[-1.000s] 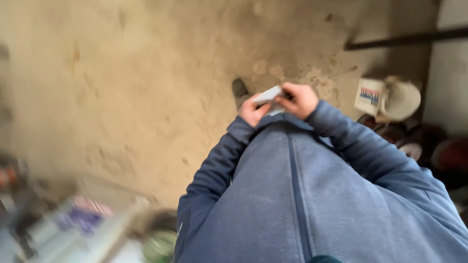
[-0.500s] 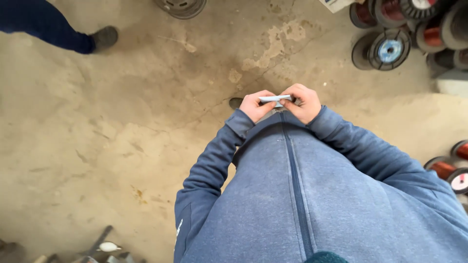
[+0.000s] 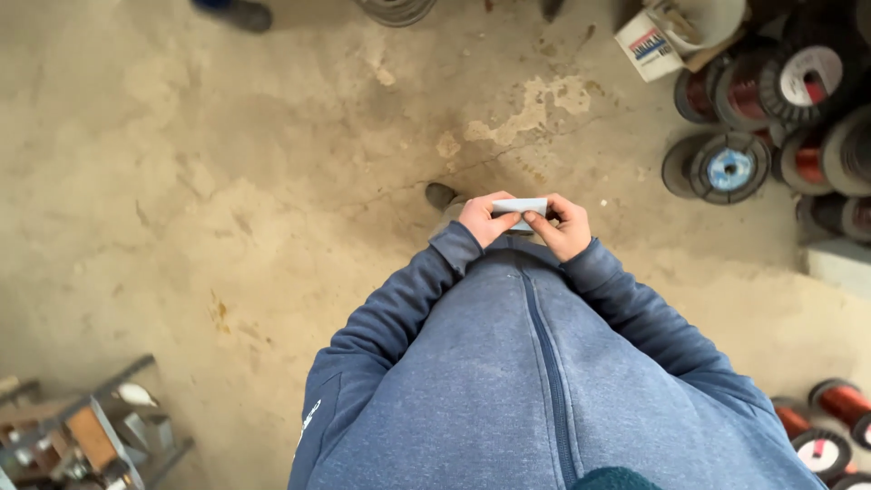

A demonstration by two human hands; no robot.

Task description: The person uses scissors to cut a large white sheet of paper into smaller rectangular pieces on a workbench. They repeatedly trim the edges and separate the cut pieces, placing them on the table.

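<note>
Just ahead of the blue zip-up sweatshirt [image 3: 544, 381], at waist height: pinching a small flat pale-blue card or folded slip [image 3: 519, 207] between both hands. Left hand [image 3: 485, 220] gripping its left end, fingers curled in, thumb lying across the near face. Right hand [image 3: 564, 227] closing on the right end, thumb and forefinger pressed to the edge, remaining fingers tucked toward the palm. Neither hand hanging loose; both clamping the same slip, holding it level and roughly edge-on to the camera. Keeping the slip clear of the floor and touching nothing else.

Judging progress: seemingly mid-handling, slip already in hand and being worked or folded between the fingertips, nothing yet set down or fitted anywhere; too small and slightly blurred for telling whether folded once, twice or not at all.

Standing on a stained, cracked concrete floor [image 3: 227, 200], toe of a dark shoe [image 3: 440, 194] peeking out just beyond the left hand. Farther right, well apart from the hands: stacking of spools of copper wire [image 3: 730, 168] along the wall, more reddish spools [image 3: 839, 404] lower right. Upper right: a white bucket [image 3: 676, 27] resting beside the spools. Lower left: a grey metal rack [image 3: 91, 436] with small parts. Top edge: another person's shoe [image 3: 240, 13] showing.
</note>
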